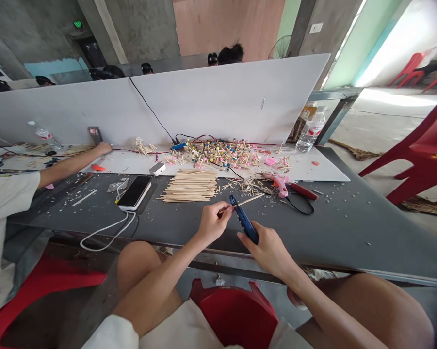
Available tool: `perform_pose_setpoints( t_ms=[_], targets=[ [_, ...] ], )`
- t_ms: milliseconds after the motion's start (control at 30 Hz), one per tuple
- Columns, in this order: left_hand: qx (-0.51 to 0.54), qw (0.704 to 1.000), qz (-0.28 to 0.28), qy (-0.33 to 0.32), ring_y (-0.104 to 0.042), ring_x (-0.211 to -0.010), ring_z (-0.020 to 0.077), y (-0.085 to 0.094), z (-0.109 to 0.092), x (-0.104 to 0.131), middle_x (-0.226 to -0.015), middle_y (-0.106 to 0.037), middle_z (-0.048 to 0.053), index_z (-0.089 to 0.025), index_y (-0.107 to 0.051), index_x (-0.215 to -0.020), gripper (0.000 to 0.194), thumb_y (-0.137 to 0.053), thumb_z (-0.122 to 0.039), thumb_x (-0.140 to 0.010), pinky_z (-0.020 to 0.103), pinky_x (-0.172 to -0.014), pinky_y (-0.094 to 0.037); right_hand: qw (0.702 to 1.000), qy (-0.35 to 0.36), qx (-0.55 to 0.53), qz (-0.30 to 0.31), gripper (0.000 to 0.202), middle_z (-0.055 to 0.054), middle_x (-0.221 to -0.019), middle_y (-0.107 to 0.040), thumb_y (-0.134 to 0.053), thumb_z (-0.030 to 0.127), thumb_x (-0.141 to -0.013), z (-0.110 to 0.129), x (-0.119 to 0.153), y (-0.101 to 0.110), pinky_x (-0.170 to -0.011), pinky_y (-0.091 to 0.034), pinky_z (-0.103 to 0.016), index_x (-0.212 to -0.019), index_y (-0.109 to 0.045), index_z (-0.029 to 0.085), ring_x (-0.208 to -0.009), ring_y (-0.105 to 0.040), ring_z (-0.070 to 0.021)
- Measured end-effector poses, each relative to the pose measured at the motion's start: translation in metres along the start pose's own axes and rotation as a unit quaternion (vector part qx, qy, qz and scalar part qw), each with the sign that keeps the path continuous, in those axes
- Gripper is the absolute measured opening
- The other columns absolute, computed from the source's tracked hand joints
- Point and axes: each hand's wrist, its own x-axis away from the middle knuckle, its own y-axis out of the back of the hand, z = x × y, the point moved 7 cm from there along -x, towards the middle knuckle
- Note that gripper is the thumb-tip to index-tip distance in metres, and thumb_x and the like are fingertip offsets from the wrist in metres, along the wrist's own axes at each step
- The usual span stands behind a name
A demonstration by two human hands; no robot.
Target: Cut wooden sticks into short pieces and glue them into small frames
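My left hand point(214, 222) pinches a thin wooden stick point(252, 199), which points out to the right over the dark table. Wrapped in my right hand point(271, 247) is a blue hand tool point(244, 219) that looks like cutting pliers. Its head lies against the stick close to my left fingertips; whether the jaws are closed is too small to tell. Beyond my left hand lies a neat stack of wooden sticks point(192, 185). Short cut pieces point(245, 185) are scattered to the right of the stack.
Behind lies a heap of short sticks with coloured ends point(218, 154). A pink glue gun point(281, 183) and its cable rest to the right, a phone point(136, 191) to the left. A water bottle point(312, 130) stands by the white partition point(218, 97). A co-worker's arm point(72, 165) reaches in from the left.
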Motion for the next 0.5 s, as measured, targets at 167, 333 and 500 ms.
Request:
perform_pose_setpoints(
  t_ms=[167,333,500],
  targets=[
    [-0.001,1.000,-0.005,0.005,-0.044,-0.047,0.0094,0.0001,0.0033,-0.0004,-0.053,-0.049,-0.003,-0.013,-0.065,-0.082,0.031,-0.055,-0.041,-0.093,0.022,-0.050,-0.030,1.000,0.001,0.008,0.006,0.022,0.003,-0.058,-0.054,-0.051,0.042,-0.090,-0.0011,-0.0007,-0.0010,-0.055,-0.028,-0.025,-0.078,-0.050,0.023,-0.053,-0.043,-0.0148],
    [-0.001,1.000,0.000,0.006,-0.043,-0.047,0.0090,0.0000,0.0061,-0.0009,-0.053,-0.048,-0.003,-0.013,-0.064,-0.082,0.031,-0.055,-0.040,-0.093,0.022,-0.049,-0.030,1.000,-0.004,0.022,0.007,0.022,0.003,-0.058,-0.053,-0.051,0.040,-0.090,-0.0036,-0.0023,-0.0016,-0.055,-0.027,-0.026,-0.077,-0.048,0.023,-0.053,-0.040,-0.0144],
    [-0.001,1.000,0.002,0.011,-0.043,-0.047,0.0092,-0.0003,0.0082,-0.0005,-0.053,-0.048,-0.003,-0.013,-0.066,-0.084,0.032,-0.055,-0.042,-0.093,0.022,-0.049,-0.029,0.999,-0.002,0.033,0.005,0.021,0.002,-0.059,-0.053,-0.051,0.038,-0.090,-0.0043,-0.0032,-0.0020,-0.055,-0.027,-0.026,-0.076,-0.047,0.023,-0.054,-0.040,-0.0142]
  ],
)
